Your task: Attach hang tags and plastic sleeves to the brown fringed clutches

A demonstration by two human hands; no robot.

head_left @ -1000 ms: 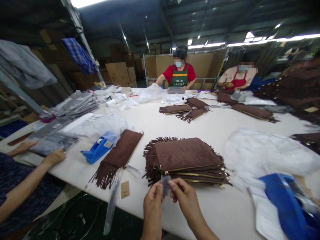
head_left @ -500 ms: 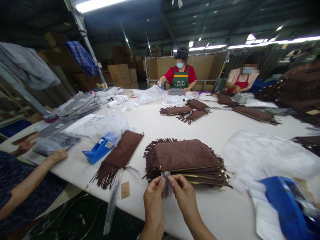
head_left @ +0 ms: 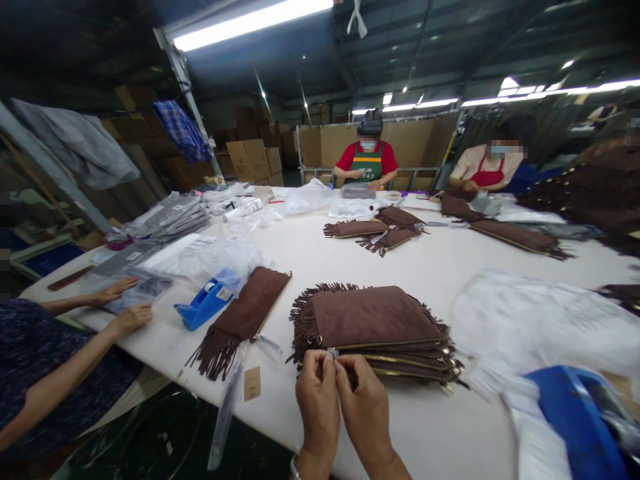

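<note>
A stack of brown suede fringed pouches (head_left: 370,313) with gold zippers lies right in front of me. At its near edge, my left hand (head_left: 319,393) and my right hand (head_left: 364,393) meet, thumbs and fingertips pinched together. Between the fingertips shows a small end of clear plastic wrap (head_left: 333,352), by the zipper pull of the top pouch; most of the wrap is hidden by my fingers. To the left a single brown fringed pouch (head_left: 253,303) lies flat, with a clear plastic strip (head_left: 227,407) hanging over the table edge and a tan tag (head_left: 253,383) beside it.
A blue tape dispenser (head_left: 203,307) stands left of the single pouch, another blue dispenser (head_left: 575,413) at the near right. Plastic bags (head_left: 545,320) spread over the right side. A co-worker's hands (head_left: 127,320) rest on packed goods at left. Two people work across the white table (head_left: 430,267).
My hands have drawn closer together and the plastic between them is now mostly covered by my fingers. The left co-worker's far hand has moved onto the bag. The view has tilted slightly upward.
</note>
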